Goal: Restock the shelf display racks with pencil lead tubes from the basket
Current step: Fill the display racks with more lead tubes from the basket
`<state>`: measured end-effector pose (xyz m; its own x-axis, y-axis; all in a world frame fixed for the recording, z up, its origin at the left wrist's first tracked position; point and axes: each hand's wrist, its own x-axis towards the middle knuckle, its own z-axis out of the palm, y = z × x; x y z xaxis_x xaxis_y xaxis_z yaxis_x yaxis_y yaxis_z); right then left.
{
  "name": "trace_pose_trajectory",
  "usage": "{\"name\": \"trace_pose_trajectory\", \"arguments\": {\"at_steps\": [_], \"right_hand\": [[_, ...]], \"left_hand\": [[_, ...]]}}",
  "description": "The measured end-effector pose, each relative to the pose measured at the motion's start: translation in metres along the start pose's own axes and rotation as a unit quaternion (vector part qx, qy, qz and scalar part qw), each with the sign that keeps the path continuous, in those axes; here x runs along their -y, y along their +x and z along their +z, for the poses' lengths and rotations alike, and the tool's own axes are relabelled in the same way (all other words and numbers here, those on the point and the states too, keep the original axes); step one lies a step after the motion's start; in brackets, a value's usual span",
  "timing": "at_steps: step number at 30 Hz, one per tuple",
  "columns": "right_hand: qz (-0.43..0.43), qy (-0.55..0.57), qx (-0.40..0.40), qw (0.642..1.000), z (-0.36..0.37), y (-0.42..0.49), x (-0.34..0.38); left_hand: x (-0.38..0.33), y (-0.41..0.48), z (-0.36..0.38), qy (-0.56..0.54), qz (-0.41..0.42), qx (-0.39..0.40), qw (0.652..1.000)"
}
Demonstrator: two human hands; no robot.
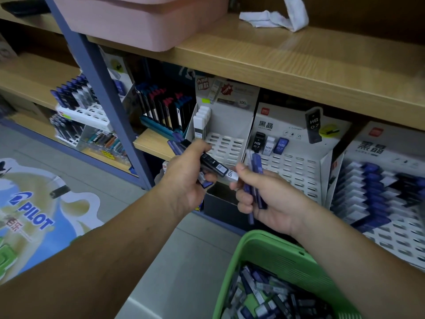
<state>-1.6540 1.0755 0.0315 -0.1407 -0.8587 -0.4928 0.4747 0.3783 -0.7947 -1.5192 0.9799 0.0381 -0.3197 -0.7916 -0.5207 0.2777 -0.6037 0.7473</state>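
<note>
1. A black lead tube (210, 163) is gripped by the left hand (184, 178), long axis pointing right.
2. Blue lead tubes (256, 178) are clasped by the right hand (271, 201), nearer the slotted rack (292, 166) just beyond.
3. More are kept in the green basket (276, 254), near right.

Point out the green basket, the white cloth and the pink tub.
green basket (276, 259), head view, slatted left wall.
white cloth (272, 19), head view, middle fold.
pink tub (142, 24), head view, front wall.
</note>
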Motion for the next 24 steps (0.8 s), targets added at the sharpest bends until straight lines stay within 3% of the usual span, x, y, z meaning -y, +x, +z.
{"name": "trace_pose_trajectory", "arguments": {"at_steps": [5, 9, 13, 19, 24], "right_hand": [[-0.056, -0.028, -0.025, 0.998, 0.007, 0.0, -0.004], [-0.074, -0.081, -0.016, 0.994, 0.01, -0.004, -0.002], [-0.034, -0.015, -0.003, 0.999, -0.002, -0.014, 0.005], [0.005, 0.01, -0.013, 1.0, -0.032, -0.049, 0.033], [0.013, -0.023, -0.025, 0.999, -0.048, -0.092, 0.065]], "left_hand": [[0.005, 0.0, 0.011, -0.024, 0.023, 0.0, 0.999], [0.011, -0.005, 0.019, 0.024, 0.038, -0.02, 0.999], [0.005, -0.007, 0.026, 0.001, 0.033, -0.034, 0.999], [0.003, -0.024, 0.036, 0.068, -0.012, 0.078, 0.995], [0.004, -0.058, 0.069, 0.139, -0.018, 0.102, 0.985]]}}
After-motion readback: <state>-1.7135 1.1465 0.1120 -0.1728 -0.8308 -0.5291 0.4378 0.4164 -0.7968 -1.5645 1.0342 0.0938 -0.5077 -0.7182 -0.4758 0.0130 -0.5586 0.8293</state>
